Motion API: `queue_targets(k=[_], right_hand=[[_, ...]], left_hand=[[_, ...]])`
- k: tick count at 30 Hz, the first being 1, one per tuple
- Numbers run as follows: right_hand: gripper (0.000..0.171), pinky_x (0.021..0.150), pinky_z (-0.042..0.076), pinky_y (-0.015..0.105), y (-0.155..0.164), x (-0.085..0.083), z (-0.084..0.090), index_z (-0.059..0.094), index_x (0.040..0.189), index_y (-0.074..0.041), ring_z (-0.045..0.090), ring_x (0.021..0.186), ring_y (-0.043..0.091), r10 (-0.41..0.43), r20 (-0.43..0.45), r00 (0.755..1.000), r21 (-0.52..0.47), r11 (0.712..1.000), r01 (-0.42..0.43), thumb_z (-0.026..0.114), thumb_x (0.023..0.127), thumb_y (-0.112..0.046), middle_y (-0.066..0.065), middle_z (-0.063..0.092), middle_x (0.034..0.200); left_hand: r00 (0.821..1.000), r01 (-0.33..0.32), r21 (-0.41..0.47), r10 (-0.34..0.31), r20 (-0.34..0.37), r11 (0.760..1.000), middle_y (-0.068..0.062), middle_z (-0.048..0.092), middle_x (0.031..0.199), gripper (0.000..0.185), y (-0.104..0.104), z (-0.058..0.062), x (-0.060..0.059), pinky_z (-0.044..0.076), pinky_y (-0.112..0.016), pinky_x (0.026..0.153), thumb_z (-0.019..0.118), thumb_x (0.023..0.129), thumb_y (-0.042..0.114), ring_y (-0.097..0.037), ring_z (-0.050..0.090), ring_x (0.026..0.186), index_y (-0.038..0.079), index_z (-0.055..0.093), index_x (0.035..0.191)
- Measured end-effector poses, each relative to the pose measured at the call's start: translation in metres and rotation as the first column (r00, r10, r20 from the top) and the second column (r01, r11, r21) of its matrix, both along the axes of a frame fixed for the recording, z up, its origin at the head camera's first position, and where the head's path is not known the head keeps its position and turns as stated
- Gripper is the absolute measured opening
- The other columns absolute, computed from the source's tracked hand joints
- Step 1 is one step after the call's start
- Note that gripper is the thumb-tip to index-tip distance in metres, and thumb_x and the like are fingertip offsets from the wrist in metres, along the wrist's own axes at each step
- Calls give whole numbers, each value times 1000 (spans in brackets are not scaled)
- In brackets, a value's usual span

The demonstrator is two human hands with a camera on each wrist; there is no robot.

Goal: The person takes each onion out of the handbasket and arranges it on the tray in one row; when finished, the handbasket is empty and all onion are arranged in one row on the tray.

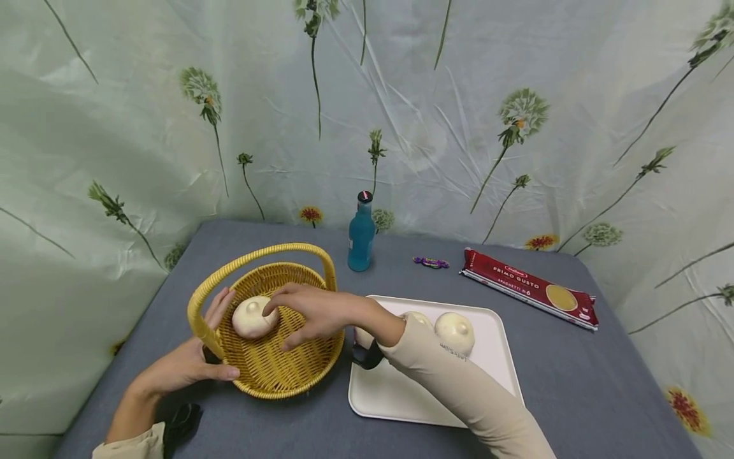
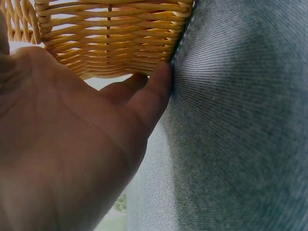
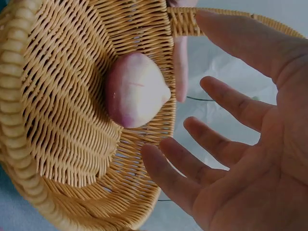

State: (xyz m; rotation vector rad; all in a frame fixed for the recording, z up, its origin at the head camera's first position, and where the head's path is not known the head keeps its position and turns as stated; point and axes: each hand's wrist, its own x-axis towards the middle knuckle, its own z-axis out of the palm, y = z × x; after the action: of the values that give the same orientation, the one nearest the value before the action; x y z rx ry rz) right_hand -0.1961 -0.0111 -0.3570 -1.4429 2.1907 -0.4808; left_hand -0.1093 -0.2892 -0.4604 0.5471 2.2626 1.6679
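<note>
**Obs.: both hands at wicker basket, one bun inside**

Table (image 1: 602, 389): grey cloth surface, backed on all sides by a pale green flower-print curtain (image 1: 143, 127).

Tray (image 1: 493, 319): white, rectangular, right of centre on the table. Carries at least two pale round buns; one bun (image 1: 455, 331) in plain sight, the other mostly hidden behind the right forearm.

Basket (image 1: 287, 376): yellow wicker, round, with an arched handle, standing just left of the tray. The right wrist view shows the weave and the handle base close up.

Spaghetti packet (image 1: 530, 287): red, lying flat at the far right of the table, well apart from the tray.

Right hand (image 1: 312, 312): palm down over the basket, fingers spread and relaxed, holding nothing. The right wrist view confirms the fingers (image 3: 192, 168) are extended, with a gap to the bun below.

Left hand (image 1: 189, 363): at the basket's left side. Thumb lies along the outer wall near the base; fingers reach up past the rim beside the handle. Loosely set against the wicker; the left wrist view shows only the palm, a fingertip and the basket wall, so the firmness of the hold cannot be told.

Bottle (image 1: 361, 234): blue, upright, behind the basket, near the curtain.

Bun in basket (image 1: 253, 317): pale, round, resting on the basket floor toward the left wall, free of both hands.

Candy (image 1: 431, 262): small, purple wrapper, between bottle and packet.
</note>
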Motion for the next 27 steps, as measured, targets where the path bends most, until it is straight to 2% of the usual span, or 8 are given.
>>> queue_targets(k=[2,4,9,13,17,22,24,27], right_hand=[[59,114,32,28,-5,-1,-2,51,144,-13,35,145,19,-20,-10,1000,9,1000,20,73,93,-33,9,39,156],[60,113,33,27,-9,-3,-4,50,145,-14,36,144,18,-47,-13,999,21,999,47,72,93,-35,7,40,155],[59,113,34,30,-19,-4,-6,50,146,-19,36,144,18,-91,-7,996,32,995,91,72,93,-36,5,39,156],[58,114,32,30,-26,-8,-9,52,146,-20,34,145,18,-84,-1,996,32,996,84,72,93,-35,6,37,158],[56,115,31,28,-32,-13,-13,54,145,-19,34,145,18,-72,9,997,13,997,72,73,93,-31,7,38,157],[53,114,30,27,-39,-19,-20,58,141,-21,35,144,16,-85,33,996,3,996,85,75,92,-27,5,41,156],[52,114,30,27,-42,-21,-24,59,141,-21,35,144,15,-89,40,995,10,996,89,75,92,-26,5,40,156],[52,114,30,26,-45,-25,-29,59,141,-21,36,143,15,-90,33,995,9,996,90,75,92,-24,4,43,155]], left_hand=[[1000,2,-2,-2,2,1000,7,-32,162,124,0,0,1,-1,-76,103,79,82,0,-29,-28,146,31,-11,161],[1000,2,-7,-2,-1,1000,8,-31,163,123,-1,0,1,4,-57,117,79,83,1,-27,-26,147,32,-11,161],[1000,3,-16,-3,-10,1000,9,-30,163,123,-3,-1,1,14,-17,112,78,83,2,-25,-25,147,32,-11,161],[1000,1,-26,-2,-10,1000,8,-31,163,123,-3,0,2,11,-38,119,78,83,2,-27,-25,147,32,-11,161],[1000,-6,-30,6,-6,1000,9,-31,163,124,-3,2,2,2,-76,103,79,82,1,-25,-25,147,32,-11,161],[1000,-6,-42,5,-9,999,9,-30,163,123,-2,1,3,9,-44,119,78,83,2,-18,-25,147,32,-11,161],[1000,-2,-38,2,-13,999,9,-30,163,123,-2,0,3,13,-22,115,78,83,1,-17,-25,147,32,-11,161],[1000,5,-22,-6,-23,1000,9,-31,163,123,-1,-2,2,15,-8,105,79,82,0,-18,-24,147,30,-11,161]])
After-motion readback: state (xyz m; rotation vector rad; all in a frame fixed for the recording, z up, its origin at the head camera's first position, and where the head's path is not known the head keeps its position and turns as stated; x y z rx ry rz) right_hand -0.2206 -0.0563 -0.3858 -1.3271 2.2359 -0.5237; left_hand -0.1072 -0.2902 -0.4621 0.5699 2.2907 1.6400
